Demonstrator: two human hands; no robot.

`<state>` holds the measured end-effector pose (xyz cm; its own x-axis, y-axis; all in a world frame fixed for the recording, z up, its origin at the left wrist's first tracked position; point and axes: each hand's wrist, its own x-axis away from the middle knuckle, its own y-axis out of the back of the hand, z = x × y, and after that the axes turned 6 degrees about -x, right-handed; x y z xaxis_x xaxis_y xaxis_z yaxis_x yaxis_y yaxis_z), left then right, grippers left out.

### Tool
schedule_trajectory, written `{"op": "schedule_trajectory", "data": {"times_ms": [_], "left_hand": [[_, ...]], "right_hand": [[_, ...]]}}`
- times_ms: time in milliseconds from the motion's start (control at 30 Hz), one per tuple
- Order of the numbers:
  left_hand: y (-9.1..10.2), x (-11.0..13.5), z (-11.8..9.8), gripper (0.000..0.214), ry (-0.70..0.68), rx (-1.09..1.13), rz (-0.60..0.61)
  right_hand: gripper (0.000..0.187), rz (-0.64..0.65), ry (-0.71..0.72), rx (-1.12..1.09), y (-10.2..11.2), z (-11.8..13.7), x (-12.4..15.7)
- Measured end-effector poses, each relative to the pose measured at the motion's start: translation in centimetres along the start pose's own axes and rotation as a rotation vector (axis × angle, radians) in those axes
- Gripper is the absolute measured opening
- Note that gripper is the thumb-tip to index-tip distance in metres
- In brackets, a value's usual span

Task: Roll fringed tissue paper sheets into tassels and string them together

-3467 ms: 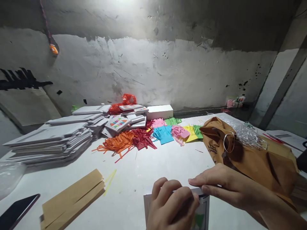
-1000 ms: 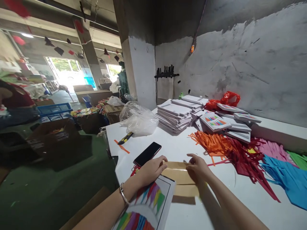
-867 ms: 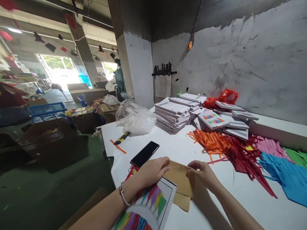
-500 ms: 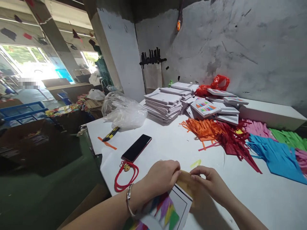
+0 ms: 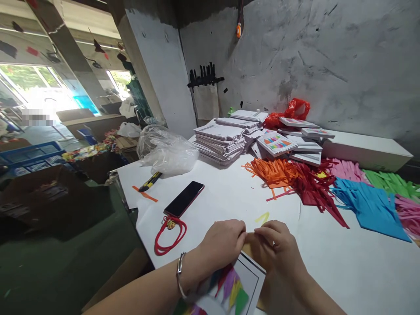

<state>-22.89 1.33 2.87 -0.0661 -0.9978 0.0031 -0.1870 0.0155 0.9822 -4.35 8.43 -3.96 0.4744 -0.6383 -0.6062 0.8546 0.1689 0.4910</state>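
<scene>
Near the front of the table I hold a white printed carton [image 5: 251,280] with colourful pennants on its face and a brown cardboard side. My left hand [image 5: 223,240] is closed on its upper edge, thumb and fingers pinched together. At the brown edge, my right hand [image 5: 278,245] has its fingers curled and pinching, a little to the right of the left. Part of the carton is hidden under my left hand and wrist. A yellow strip [image 5: 262,217] lies just beyond my fingers.
Left of my hands are a phone [image 5: 184,199], a red cord [image 5: 170,236] and a yellow-black cutter [image 5: 150,182]. Behind are a plastic bag [image 5: 167,151], stacked flat cartons [image 5: 218,142] and printed boxes [image 5: 277,143]. Orange [image 5: 271,170], dark red [image 5: 311,181] and blue fringed strips [image 5: 369,205] lie right.
My right hand has shifted slightly left, closer to my left hand, and its fingers have curled more. The carton has tilted slightly, and the view has moved a little.
</scene>
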Motion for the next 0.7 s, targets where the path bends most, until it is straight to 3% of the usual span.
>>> {"op": "schedule_trajectory", "data": {"times_ms": [167,433,700], "left_hand": [[-0.2,-0.4,-0.2,0.023,0.006,0.005,0.015],[-0.9,-0.8,0.1,0.024,0.015,0.017,0.025],[-1.9,-1.3,0.4,0.026,0.046,0.015,0.028]], "right_hand": [[0.019,-0.105,0.246,0.133,0.0,0.0,-0.1],[0.023,-0.03,0.476,0.293,0.4,0.4,-0.1],[0.027,-0.01,0.512,0.348,-0.3,-0.2,0.4]]}}
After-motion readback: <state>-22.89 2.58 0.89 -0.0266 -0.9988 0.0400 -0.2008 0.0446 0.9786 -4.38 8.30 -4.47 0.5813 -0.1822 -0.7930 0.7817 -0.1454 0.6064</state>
